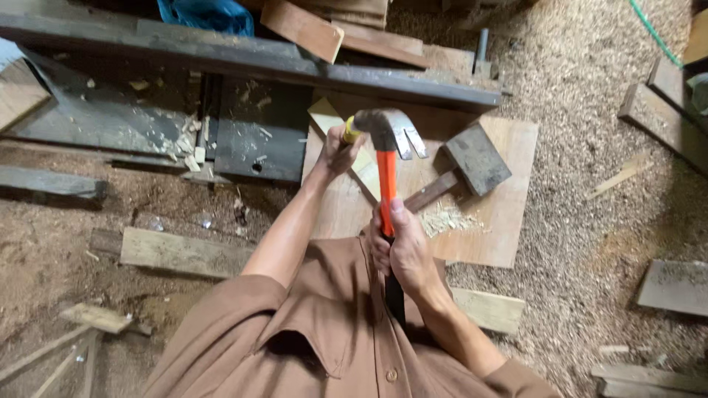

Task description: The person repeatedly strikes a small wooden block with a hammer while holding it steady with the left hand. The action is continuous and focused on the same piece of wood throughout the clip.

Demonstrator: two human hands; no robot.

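Plywood board [501, 221] lies on the sawdust floor [590, 184], open room to its right, dark beam [295, 66] along its far edge. Right hand [402, 250], grip wrapped tight on the orange handle of the claw hammer [385, 140], head raised above the board. Left hand [341, 151], grip closed on a yellow-handled chisel [352, 133] just beside the hammer head. Wooden mallet [468, 162] lies right of it.

Glossy orange plastic grip and dull grey steel head on the claw hammer [386, 158]; pale, matt plywood board [490, 221] at two o'clock; possibly wooden mallet [464, 166], rough, grey.
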